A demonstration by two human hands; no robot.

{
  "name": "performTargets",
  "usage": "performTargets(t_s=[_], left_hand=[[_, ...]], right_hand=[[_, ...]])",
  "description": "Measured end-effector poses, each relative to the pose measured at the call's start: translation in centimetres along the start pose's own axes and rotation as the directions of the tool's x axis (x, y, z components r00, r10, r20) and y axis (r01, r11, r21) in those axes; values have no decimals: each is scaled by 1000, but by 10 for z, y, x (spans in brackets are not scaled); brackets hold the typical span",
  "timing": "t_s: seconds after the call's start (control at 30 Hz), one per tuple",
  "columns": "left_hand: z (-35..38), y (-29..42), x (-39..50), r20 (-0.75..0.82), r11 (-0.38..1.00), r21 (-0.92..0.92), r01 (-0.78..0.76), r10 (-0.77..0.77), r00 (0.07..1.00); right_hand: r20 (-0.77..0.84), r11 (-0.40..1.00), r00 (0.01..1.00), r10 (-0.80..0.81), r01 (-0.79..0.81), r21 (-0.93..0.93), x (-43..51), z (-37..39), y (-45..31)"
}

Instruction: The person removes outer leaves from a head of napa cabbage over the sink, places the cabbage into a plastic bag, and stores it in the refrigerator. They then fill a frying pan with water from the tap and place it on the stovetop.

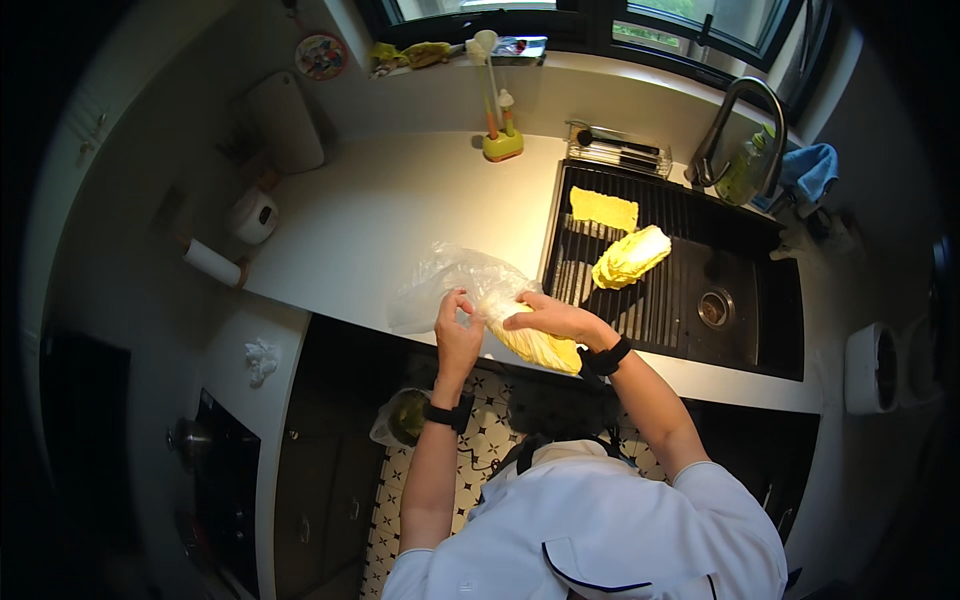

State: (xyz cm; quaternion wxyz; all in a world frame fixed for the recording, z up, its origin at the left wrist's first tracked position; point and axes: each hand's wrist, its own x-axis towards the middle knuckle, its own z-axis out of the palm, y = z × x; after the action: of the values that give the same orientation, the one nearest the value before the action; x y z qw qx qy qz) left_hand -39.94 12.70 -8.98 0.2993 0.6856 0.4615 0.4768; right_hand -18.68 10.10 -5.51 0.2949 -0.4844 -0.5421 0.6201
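Note:
My right hand [555,319] grips a pale yellow napa cabbage piece [536,346] over the counter's front edge. At its left end my left hand [459,330] pinches the edge of a clear plastic bag [431,289], thumb and forefinger close together. The bag lies crumpled on the white counter [360,217] and reaches up to the cabbage. Another napa cabbage piece [631,257] rests on the black roll-up rack [667,217] over the sink. Behind it on the rack lies a yellow cloth [604,209].
The black sink's drain [715,308] shows at right, below a gooseneck faucet [739,90] and a soap bottle [742,172]. A brush set in a green holder [502,145] stands at the back. A lined bin [409,418] is on the floor below.

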Motion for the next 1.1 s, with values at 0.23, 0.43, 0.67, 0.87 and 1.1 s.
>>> performTargets(t_s=[0.23,0.43,0.67,0.87,1.1], left_hand=[[44,-33,12,88,982,-23,187,-184,979],[46,-11,5,131,902,430,-52,-6,991],[80,84,12,-172,795,606,-19,154,973],[187,186,-30,301,975,-46,-215,219,928],[326,266,-97,909,609,-280,742,-81,410]], right_hand=[[-108,914,988,109,-57,401,-103,-52,11],[-463,154,875,-140,481,863,-178,-76,30],[-637,184,769,-51,635,751,-227,-111,67],[-656,90,751,-79,660,746,-264,-159,77],[-713,189,701,-25,704,685,-327,-226,100]])
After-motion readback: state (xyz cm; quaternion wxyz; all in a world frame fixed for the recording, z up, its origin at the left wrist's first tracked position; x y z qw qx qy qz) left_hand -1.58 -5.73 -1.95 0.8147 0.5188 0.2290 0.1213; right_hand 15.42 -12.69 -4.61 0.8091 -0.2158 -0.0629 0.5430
